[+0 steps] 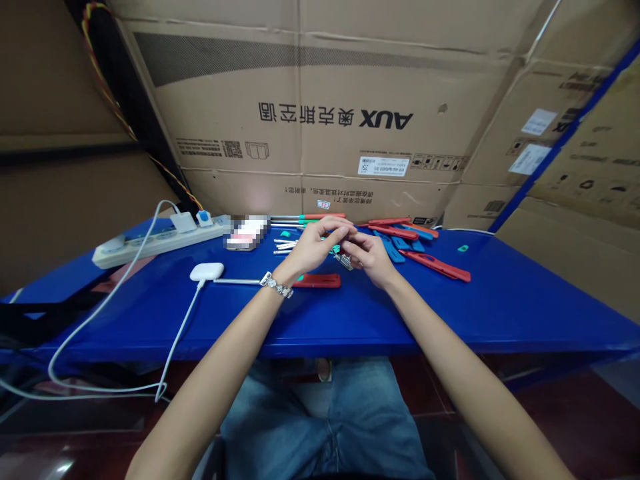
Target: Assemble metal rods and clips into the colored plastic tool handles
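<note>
Head view. The left hand [320, 241] and right hand [369, 255] meet above the blue table [490, 303], fingers bent inward and tips drawn together. A metal piece [345, 260] shows at the fingertips, between the hands; the fingers hide much of it, and which hand grips it cannot be told. Just below lies a red handle [323, 281], its left end beside the left wrist, which wears a bracelet [278, 286] and crosses in front of the line of a thin rod [237, 281]. Whether rod and handle join is hidden. Behind the left hand, metal strips [283, 247] are partly covered, with a green bit [285, 234] near them. Right of the hands, blue handles [393, 248] lie heaped among red ones; a single red holder [437, 265] angles out toward the right. At left are a white case [207, 271] with its cable [185, 317], a pixelated phone [247, 235] and a power strip [160, 241]. Cardboard [320, 80] closes off the rear.
</note>
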Available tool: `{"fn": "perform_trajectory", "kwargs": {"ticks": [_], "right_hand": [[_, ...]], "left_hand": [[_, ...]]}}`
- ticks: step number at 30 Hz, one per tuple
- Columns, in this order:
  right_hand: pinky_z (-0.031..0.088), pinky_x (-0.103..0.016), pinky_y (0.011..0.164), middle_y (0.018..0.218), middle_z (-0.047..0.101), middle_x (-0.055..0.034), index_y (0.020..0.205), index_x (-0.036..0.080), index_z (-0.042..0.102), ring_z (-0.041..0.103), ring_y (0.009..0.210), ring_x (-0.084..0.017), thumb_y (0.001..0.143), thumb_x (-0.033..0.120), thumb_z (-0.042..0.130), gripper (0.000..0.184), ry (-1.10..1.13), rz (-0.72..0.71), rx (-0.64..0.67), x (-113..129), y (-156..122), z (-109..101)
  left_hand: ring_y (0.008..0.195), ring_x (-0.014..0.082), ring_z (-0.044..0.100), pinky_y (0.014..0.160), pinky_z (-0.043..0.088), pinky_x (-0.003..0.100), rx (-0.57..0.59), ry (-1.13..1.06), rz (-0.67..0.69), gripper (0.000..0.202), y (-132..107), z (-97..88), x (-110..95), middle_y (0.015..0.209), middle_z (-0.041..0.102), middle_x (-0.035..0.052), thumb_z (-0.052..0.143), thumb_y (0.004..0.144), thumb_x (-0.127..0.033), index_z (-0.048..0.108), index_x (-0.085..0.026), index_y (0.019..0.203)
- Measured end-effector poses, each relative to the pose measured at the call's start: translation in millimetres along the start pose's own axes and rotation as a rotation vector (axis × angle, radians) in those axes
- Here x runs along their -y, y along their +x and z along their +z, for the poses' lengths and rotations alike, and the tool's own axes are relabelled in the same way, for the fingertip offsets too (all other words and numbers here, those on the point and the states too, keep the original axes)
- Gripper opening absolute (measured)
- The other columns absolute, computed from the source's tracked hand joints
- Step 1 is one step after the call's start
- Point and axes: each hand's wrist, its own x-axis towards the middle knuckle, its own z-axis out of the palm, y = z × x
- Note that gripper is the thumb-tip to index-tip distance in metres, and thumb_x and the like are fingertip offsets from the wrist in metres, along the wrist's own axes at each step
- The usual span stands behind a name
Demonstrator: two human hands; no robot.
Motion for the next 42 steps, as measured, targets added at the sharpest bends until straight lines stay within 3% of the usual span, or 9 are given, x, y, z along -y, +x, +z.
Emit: {"fn": "perform_trajectory", "kwargs": {"ticks": [5, 9, 13, 22, 27, 32, 35, 39, 42], "right_hand": [[0.034, -0.025, 0.051, 0.063, 0.050, 0.0030, 0.071, 0.020, 0.056, 0.041, 0.055, -0.010, 0.065, 0.063, 0.078, 0.048, -0.054, -0.076, -0.093, -1, 2, 4], [0.040, -0.028, 0.061, 0.064, 0.050, 0.0026, 0.064, 0.021, 0.047, 0.044, 0.062, -0.012, 0.062, 0.066, 0.079, 0.055, -0.093, -0.110, -0.131, -1, 4, 10], [0.038, -0.027, 0.060, 0.062, 0.044, 0.0047, 0.062, 0.022, 0.039, 0.040, 0.062, -0.011, 0.062, 0.066, 0.078, 0.059, -0.138, -0.155, -0.184, -1, 5, 12], [0.026, -0.025, 0.044, 0.062, 0.050, 0.0048, 0.092, 0.019, 0.066, 0.034, 0.046, -0.007, 0.073, 0.056, 0.072, 0.042, -0.007, -0.025, 0.003, 1, 1, -2], [0.035, -0.025, 0.050, 0.067, 0.057, 0.0017, 0.081, 0.019, 0.065, 0.047, 0.056, -0.011, 0.069, 0.058, 0.078, 0.042, -0.057, -0.071, -0.039, -1, 3, -4], [0.046, -0.027, 0.061, 0.072, 0.063, 0.0004, 0.076, 0.019, 0.061, 0.056, 0.064, -0.013, 0.064, 0.054, 0.083, 0.043, -0.035, -0.085, -0.088, -2, 5, -3], [0.050, -0.027, 0.063, 0.071, 0.065, 0.0009, 0.073, 0.019, 0.058, 0.059, 0.063, -0.013, 0.058, 0.054, 0.087, 0.047, -0.004, -0.075, -0.097, -1, 5, 0], [0.041, -0.022, 0.040, 0.064, 0.065, 0.0030, 0.074, 0.021, 0.050, 0.059, 0.046, -0.012, 0.060, 0.054, 0.086, 0.050, 0.075, 0.018, -0.032, 2, 2, 7], [0.036, -0.019, 0.032, 0.067, 0.068, 0.0018, 0.078, 0.022, 0.048, 0.065, 0.046, -0.016, 0.060, 0.052, 0.086, 0.052, 0.120, 0.063, -0.011, 4, -1, 11]], "left_hand": [[0.101, 0.0208, 0.065, 0.089, 0.050, 0.033, -0.103, 0.011, -0.049, 0.029, -2, 5.0, -5, 0.106, 0.071, 0.0087, 0.069, 0.087, -0.043, 0.070, -0.018, 0.101], [0.097, 0.0204, 0.065, 0.087, 0.050, 0.033, -0.174, 0.003, -0.052, 0.026, -2, 8.6, -6, 0.096, 0.070, 0.0070, 0.075, 0.081, -0.040, 0.067, -0.017, 0.087], [0.107, 0.0233, 0.064, 0.092, 0.050, 0.036, -0.153, -0.005, -0.001, 0.025, -1, 6.5, -4, 0.096, 0.070, 0.0079, 0.076, 0.080, -0.042, 0.069, -0.017, 0.077], [0.108, 0.0240, 0.064, 0.093, 0.050, 0.039, -0.034, 0.052, 0.017, 0.027, -2, -1.8, -2, 0.108, 0.070, 0.0115, 0.064, 0.090, -0.043, 0.076, -0.019, 0.088], [0.108, 0.0222, 0.062, 0.093, 0.048, 0.036, -0.068, 0.136, 0.056, 0.026, -1, 1.6, -2, 0.109, 0.070, 0.0101, 0.060, 0.093, -0.041, 0.075, -0.020, 0.097], [0.078, 0.0167, 0.062, 0.069, 0.046, 0.028, -0.110, 0.253, -0.002, 0.022, -10, -7.5, 0, 0.085, 0.069, 0.0046, 0.057, 0.093, -0.037, 0.067, -0.018, 0.094], [0.075, 0.0171, 0.060, 0.071, 0.046, 0.030, 0.013, 0.468, -0.003, 0.016, -25, -19.6, 6, 0.082, 0.067, 0.0033, 0.057, 0.090, -0.031, 0.064, -0.017, 0.089], [0.088, 0.0218, 0.064, 0.083, 0.049, 0.035, 0.310, 0.589, -0.031, 0.020, -45, -27.1, 14, 0.094, 0.069, 0.0053, 0.066, 0.086, -0.038, 0.068, -0.018, 0.091], [0.099, 0.0262, 0.063, 0.089, 0.048, 0.038, 0.426, 0.693, -0.048, 0.028, -51, -24.2, 16, 0.106, 0.067, 0.0079, 0.074, 0.081, -0.045, 0.071, -0.020, 0.094]]}}
